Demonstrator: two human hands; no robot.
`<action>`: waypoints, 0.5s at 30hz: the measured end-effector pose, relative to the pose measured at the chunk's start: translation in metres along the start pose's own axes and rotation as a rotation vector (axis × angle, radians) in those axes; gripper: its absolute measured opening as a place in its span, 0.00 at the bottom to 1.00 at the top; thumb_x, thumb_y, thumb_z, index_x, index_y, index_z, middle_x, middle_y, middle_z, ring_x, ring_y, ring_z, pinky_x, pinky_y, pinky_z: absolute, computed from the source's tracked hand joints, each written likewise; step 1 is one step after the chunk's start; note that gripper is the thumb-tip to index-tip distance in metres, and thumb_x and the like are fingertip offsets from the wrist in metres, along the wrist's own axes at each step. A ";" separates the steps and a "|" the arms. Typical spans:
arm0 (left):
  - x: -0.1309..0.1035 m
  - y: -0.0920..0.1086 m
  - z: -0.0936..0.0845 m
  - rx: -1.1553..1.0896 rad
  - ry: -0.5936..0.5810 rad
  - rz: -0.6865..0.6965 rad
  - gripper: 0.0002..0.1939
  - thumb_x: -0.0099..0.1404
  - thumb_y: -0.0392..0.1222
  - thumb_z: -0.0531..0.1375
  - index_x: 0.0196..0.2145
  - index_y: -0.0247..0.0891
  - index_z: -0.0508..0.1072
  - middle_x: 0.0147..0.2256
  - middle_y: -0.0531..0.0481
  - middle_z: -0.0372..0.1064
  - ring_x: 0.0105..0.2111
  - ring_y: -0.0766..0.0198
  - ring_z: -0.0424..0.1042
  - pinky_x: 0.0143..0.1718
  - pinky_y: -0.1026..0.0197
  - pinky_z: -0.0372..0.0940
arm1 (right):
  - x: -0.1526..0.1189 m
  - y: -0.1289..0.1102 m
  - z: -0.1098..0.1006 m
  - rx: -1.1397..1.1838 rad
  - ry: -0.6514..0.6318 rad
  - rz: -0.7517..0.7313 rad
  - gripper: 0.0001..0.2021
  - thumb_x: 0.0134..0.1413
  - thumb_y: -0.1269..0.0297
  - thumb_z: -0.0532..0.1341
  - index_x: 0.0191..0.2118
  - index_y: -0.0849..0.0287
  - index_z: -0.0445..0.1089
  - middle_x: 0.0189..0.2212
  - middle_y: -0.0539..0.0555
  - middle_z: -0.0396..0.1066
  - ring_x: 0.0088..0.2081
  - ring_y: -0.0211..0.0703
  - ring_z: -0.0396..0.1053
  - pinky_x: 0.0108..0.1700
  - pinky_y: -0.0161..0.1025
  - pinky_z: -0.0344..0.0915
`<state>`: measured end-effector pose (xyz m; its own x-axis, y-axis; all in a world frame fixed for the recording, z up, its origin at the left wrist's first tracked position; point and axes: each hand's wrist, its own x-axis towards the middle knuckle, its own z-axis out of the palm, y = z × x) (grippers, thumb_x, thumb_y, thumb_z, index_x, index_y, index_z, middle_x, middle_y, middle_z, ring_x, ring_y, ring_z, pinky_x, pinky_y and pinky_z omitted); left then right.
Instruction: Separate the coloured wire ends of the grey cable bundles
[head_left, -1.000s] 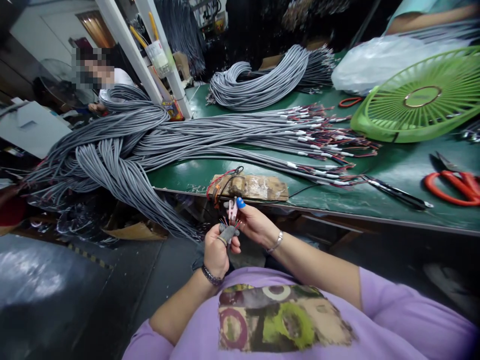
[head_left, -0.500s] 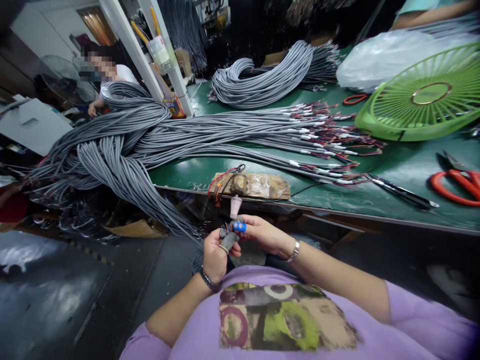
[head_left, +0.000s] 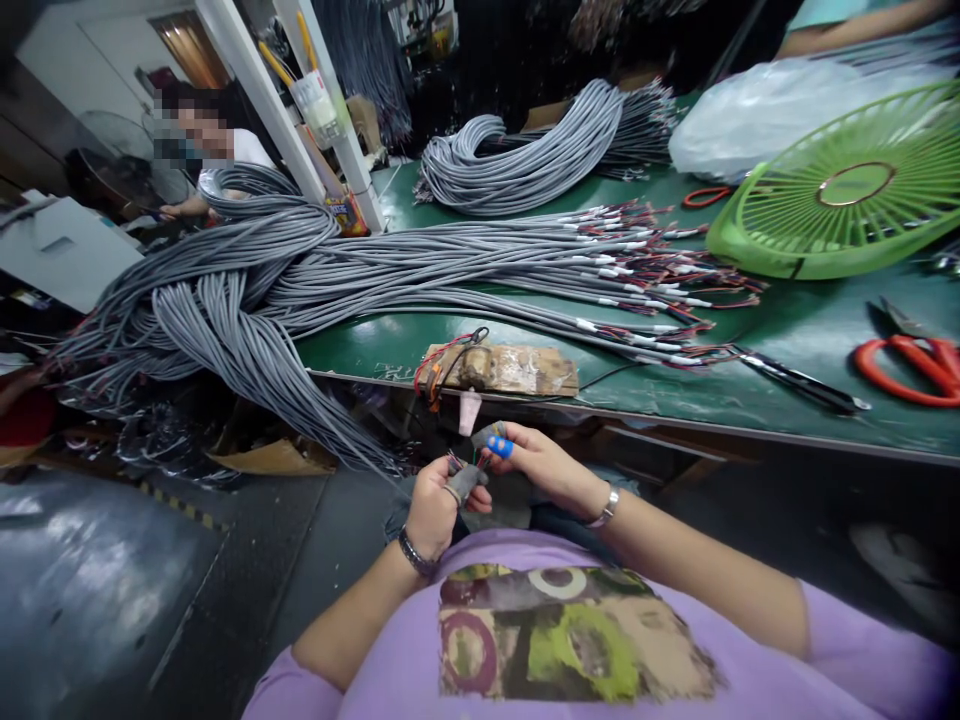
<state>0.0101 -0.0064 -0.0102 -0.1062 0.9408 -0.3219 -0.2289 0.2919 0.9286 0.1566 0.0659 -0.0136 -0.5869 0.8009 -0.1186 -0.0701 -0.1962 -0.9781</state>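
Observation:
My left hand [head_left: 436, 505] grips the end of a grey cable [head_left: 352, 440] below the table edge, its thumb in a grey finger cot, with thin coloured wires [head_left: 459, 462] fanning out above the fist. My right hand [head_left: 534, 463] meets it from the right and pinches those wire ends between fingertips that wear a blue cot and a grey cot. The cable runs up and left into a large bundle of grey cables [head_left: 247, 300] that drapes over the green table [head_left: 750, 390]. A taped wooden block [head_left: 510, 370] with red and black wires lies on the table edge just above my hands.
A green fan grille [head_left: 847, 190], red-handled scissors [head_left: 911, 365], a black hand tool [head_left: 802, 385] and a second coil of grey cables [head_left: 525, 160] lie on the table. A clear plastic bag [head_left: 757, 110] sits at the back right. Another person [head_left: 202, 150] sits at the far left.
My right hand has dropped from a raised position with a wire held up to the wire ends at my left fist. Both hands have shifted slightly lower.

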 end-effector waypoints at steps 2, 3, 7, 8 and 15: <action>0.000 -0.002 0.000 -0.032 0.033 0.057 0.13 0.55 0.48 0.63 0.27 0.34 0.69 0.19 0.51 0.71 0.17 0.67 0.69 0.21 0.65 0.65 | -0.002 0.002 0.003 0.053 -0.020 0.014 0.18 0.45 0.50 0.65 0.34 0.61 0.68 0.29 0.52 0.69 0.29 0.36 0.63 0.32 0.35 0.61; 0.000 -0.003 0.001 -0.040 0.039 0.074 0.14 0.55 0.49 0.63 0.27 0.34 0.69 0.19 0.51 0.71 0.17 0.66 0.69 0.21 0.65 0.65 | -0.003 0.003 0.005 0.068 -0.030 0.002 0.18 0.44 0.50 0.66 0.33 0.61 0.68 0.28 0.51 0.68 0.28 0.36 0.63 0.31 0.35 0.61; 0.001 -0.003 -0.001 -0.023 0.013 0.074 0.15 0.55 0.51 0.63 0.27 0.35 0.69 0.19 0.51 0.72 0.18 0.65 0.70 0.22 0.63 0.66 | -0.002 0.005 0.013 0.050 0.001 -0.064 0.17 0.45 0.50 0.65 0.28 0.60 0.65 0.22 0.48 0.66 0.26 0.37 0.62 0.31 0.37 0.61; 0.001 -0.003 -0.002 -0.008 -0.010 0.066 0.15 0.55 0.51 0.64 0.27 0.34 0.69 0.19 0.50 0.72 0.18 0.65 0.70 0.22 0.63 0.67 | -0.001 0.004 0.013 0.032 0.003 -0.063 0.17 0.45 0.50 0.65 0.27 0.60 0.65 0.22 0.48 0.66 0.26 0.36 0.62 0.32 0.36 0.61; 0.002 -0.010 -0.008 0.054 -0.034 0.132 0.15 0.57 0.51 0.63 0.28 0.34 0.70 0.21 0.49 0.73 0.20 0.64 0.72 0.25 0.62 0.68 | 0.007 -0.001 0.015 -0.005 -0.007 0.009 0.18 0.41 0.51 0.67 0.25 0.62 0.66 0.22 0.48 0.66 0.24 0.34 0.60 0.30 0.34 0.59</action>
<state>0.0042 -0.0089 -0.0219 -0.0985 0.9767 -0.1905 -0.1626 0.1731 0.9714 0.1404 0.0637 -0.0110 -0.5932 0.7951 -0.1262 -0.0608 -0.2005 -0.9778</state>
